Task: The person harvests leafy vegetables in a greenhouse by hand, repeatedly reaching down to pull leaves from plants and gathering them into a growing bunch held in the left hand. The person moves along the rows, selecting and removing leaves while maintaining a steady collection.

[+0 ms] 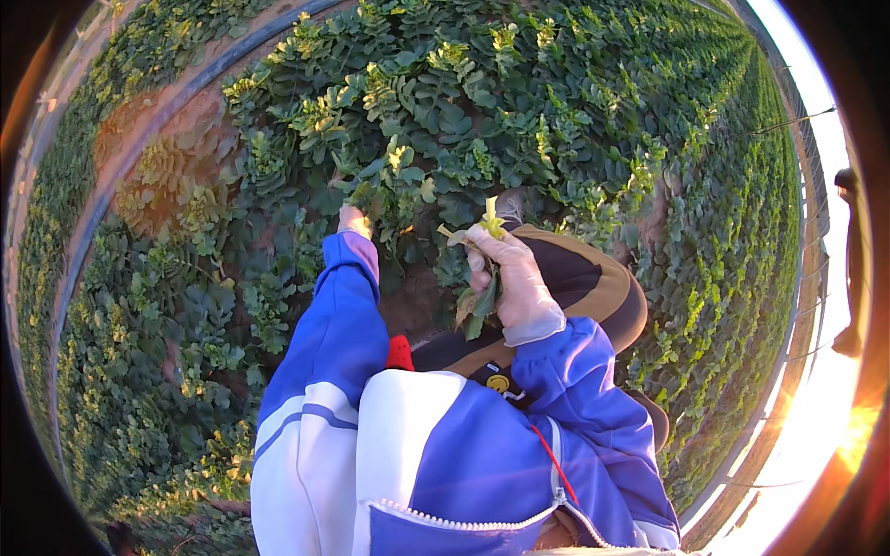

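Observation:
My right hand [511,274], in what looks like a thin translucent glove, is closed around a leafy green stalk [492,214]. The pale stem ends point up and away from me, and the leaves hang below my fingers. Further out and to the left, my left hand [354,221] reaches low among the leafy green plants [400,174]. Leaves cover its fingers, so whether it grips a stem cannot be seen. Bare brown soil [415,295] shows between my two arms.
My legs in dark trousers with tan stripes [605,281] are bent beside my right hand. A red item [399,353] shows by my left sleeve. Dense crop rows [723,229] spread all round. A dark hose or pipe [174,104] curves along the left. Low sun glares at right.

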Action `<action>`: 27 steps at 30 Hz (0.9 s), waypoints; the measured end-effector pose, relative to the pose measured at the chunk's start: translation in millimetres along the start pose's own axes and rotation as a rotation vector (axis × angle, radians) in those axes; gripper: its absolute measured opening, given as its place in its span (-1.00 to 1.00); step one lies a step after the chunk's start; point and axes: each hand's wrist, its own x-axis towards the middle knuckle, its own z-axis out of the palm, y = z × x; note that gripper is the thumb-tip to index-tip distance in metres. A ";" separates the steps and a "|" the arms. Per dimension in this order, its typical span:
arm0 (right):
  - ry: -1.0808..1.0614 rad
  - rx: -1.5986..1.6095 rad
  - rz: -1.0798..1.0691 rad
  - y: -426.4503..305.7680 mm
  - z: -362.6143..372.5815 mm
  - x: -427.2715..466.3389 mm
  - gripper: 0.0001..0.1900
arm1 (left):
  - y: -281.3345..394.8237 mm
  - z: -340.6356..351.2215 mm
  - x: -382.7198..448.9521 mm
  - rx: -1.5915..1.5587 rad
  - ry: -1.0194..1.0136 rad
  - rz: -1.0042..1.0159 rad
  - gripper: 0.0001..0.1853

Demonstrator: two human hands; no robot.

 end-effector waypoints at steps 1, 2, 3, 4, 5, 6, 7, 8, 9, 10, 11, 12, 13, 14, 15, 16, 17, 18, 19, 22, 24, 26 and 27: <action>-0.008 0.000 -0.008 0.1 -0.3 0.2 -0.86 | 0.2 0.7 0.7 -0.001 0.004 0.001 -0.70; -0.010 0.000 -0.004 0.0 -0.7 0.8 -0.86 | 0.9 1.8 1.5 -0.004 0.005 -0.001 -0.70; -0.013 0.000 0.001 -0.2 -0.9 1.0 -0.86 | 1.6 2.9 1.9 -0.007 0.007 -0.002 -0.70; -0.016 0.000 0.007 -0.5 -1.1 1.3 -0.86 | 2.5 3.8 2.1 -0.007 0.013 0.000 -0.70; -0.016 -0.004 0.005 -1.0 -1.0 1.4 -0.86 | 3.5 4.8 1.8 -0.008 0.016 -0.001 -0.69; -0.016 -0.009 0.004 -1.4 -0.9 1.2 -0.86 | 4.3 5.2 1.0 -0.013 0.022 -0.002 -0.69; 0.002 -0.018 0.014 -1.9 -0.6 1.0 -0.85 | 5.4 5.9 0.2 -0.018 0.026 -0.001 -0.69; -0.012 -0.032 0.009 -2.5 -0.1 0.6 -0.84 | 6.1 5.5 -1.2 -0.027 0.033 -0.001 -0.69; -0.009 -0.050 0.014 -3.1 0.5 0.0 -0.82 | 6.6 6.0 -2.4 -0.031 0.035 -0.003 -0.69; -0.009 -0.066 0.016 -3.7 1.5 -0.7 -0.80 | 7.4 5.0 -3.9 -0.041 0.043 -0.002 -0.68; -0.004 -0.065 0.021 -4.4 2.4 -1.6 -0.80 | 7.5 4.9 -5.2 -0.046 0.048 0.000 -0.68; -0.001 -0.061 0.023 -5.2 3.5 -2.2 -0.80 | 8.0 4.2 -6.1 -0.057 0.056 -0.001 -0.68; -0.004 -0.048 0.023 -5.9 4.6 -3.0 -0.80 | 7.6 3.8 -6.9 -0.063 0.062 0.001 -0.68; -0.003 -0.058 0.027 -6.5 5.9 -3.4 -0.80 | 7.7 3.3 -7.1 -0.070 0.067 -0.001 -0.67; -0.009 -0.061 0.026 -7.2 7.2 -3.7 -0.80 | 7.0 2.9 -7.5 -0.081 0.075 -0.001 -0.67; -0.009 -0.058 0.028 -8.0 8.1 -3.7 -0.81 | 6.7 2.4 -7.5 -0.089 0.078 -0.004 -0.67; -0.008 -0.059 0.029 -8.4 9.1 -3.6 -0.81 | 6.3 2.4 -7.8 -0.092 0.085 -0.003 -0.67; 0.000 -0.058 0.034 -8.6 9.6 -3.4 -0.81 | 6.3 1.9 -8.5 -0.104 0.094 -0.005 -0.66; 0.005 -0.056 0.043 -8.5 10.1 -3.0 -0.82 | 7.0 2.3 -9.6 -0.108 0.106 -0.008 -0.66; -0.041 -0.048 0.027 -7.0 10.0 -2.1 -0.83 | 15.1 4.2 -18.6 -0.112 0.159 -0.003 -0.65; -0.041 -0.038 0.022 -5.8 9.5 -1.6 -0.83 | 27.5 8.3 -28.6 -0.098 0.239 0.006 -0.65; -0.052 -0.041 -0.004 -5.2 9.5 -1.6 -0.83 | 45.8 15.4 -39.8 -0.058 0.368 0.097 -0.64; -0.046 -0.050 -0.001 -5.3 9.8 -1.8 -0.82 | 55.8 19.5 -45.7 -0.034 0.407 0.221 -0.64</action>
